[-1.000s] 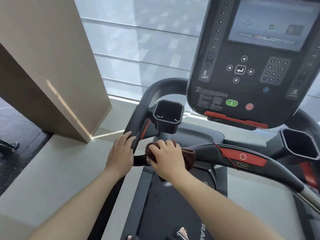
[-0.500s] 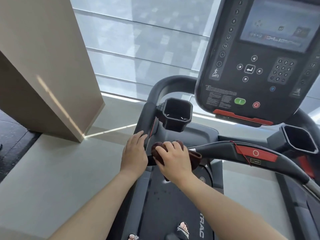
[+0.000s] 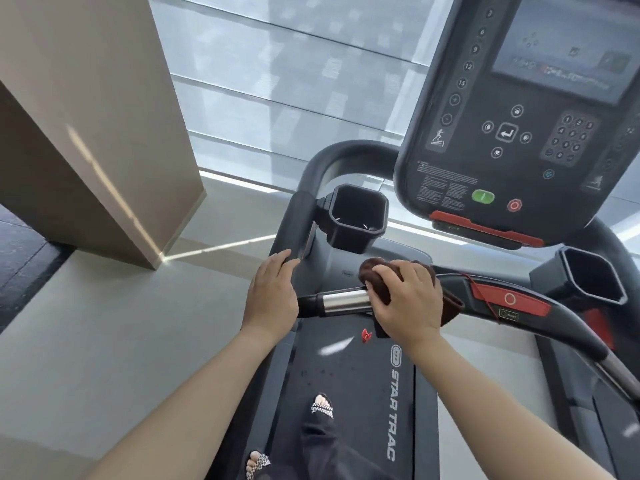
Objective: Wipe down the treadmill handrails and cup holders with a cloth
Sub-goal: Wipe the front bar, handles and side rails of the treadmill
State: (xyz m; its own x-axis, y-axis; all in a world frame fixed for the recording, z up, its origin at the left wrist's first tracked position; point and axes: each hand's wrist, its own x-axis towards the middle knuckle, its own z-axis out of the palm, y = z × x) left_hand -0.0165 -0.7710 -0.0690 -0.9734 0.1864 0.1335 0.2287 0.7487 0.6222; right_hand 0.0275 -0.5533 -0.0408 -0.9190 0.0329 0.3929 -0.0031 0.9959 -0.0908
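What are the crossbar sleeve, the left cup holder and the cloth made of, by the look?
Crossbar sleeve: looks like polished metal, steel or chrome; bright banded reflections along its length.
Left cup holder: probably moulded plastic, dark, semi-matte; crisp faceted walls, soft highlights on the rim.
Cloth: dark brown fabric, likely terry or microfibre; fuzzy surface, bunches under the right hand.

The front handrail's grip sensor [image 3: 344, 301] is polished, shiny metal. The cloth [image 3: 377, 277] is dark brown, plush fabric. The left cup holder [image 3: 356, 218] looks like matt black plastic; the console [image 3: 446, 157] is slightly glossy.
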